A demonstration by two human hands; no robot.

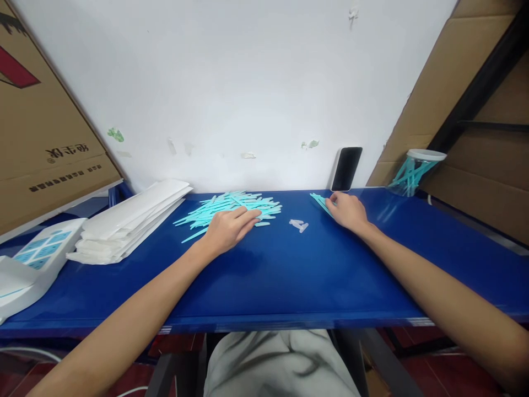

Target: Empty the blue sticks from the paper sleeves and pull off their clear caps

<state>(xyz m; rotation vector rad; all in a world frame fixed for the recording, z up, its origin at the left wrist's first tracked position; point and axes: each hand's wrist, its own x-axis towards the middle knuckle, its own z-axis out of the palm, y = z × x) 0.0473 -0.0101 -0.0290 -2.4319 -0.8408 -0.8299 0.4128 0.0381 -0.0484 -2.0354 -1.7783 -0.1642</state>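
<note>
A loose pile of thin turquoise sticks (231,207) lies on the blue table (289,275) near the wall. My left hand (229,227) rests on the pile's near edge, fingers stretched flat over a few sticks. My right hand (348,210) is further right, its fingers closed on a small bundle of turquoise sticks (320,201) that pokes out to the left of it. Between the two hands lies a small clear plastic piece (298,225).
A stack of white paper sleeves (128,220) lies at the left, with a white box of blue-printed labels (39,251) beside it. A black phone (346,168) leans on the wall. A clear jar (413,172) with turquoise sticks stands at the right. Cardboard boxes flank both sides.
</note>
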